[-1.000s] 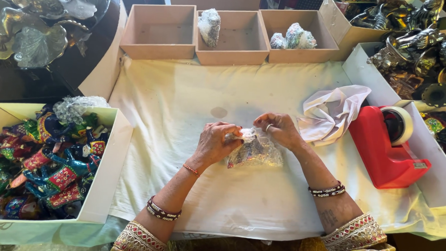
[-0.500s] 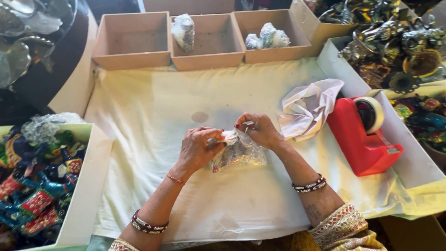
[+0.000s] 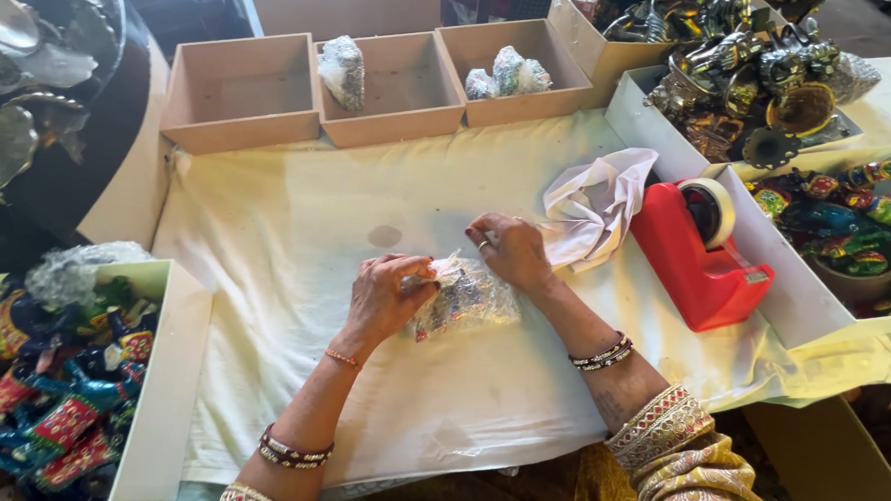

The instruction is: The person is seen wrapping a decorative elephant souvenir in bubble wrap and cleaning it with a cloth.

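Counts around the two hands

Three open cardboard boxes [image 3: 242, 91] sit beyond the hands, holding four wrapped bundles [image 3: 342, 69] altogether; one red tape dispenser [image 3: 701, 254] and one crumpled white cloth [image 3: 596, 202] lie beside the right hand [image 3: 511, 249].

Both forearms stretched forward over the cloth-covered worktop [image 3: 296, 224], bangles at the wrists. Left hand [image 3: 383, 298] curled, fingertips pinching. Right hand [image 3: 511, 248] palm down just beyond it, fingers bent, a ring showing.
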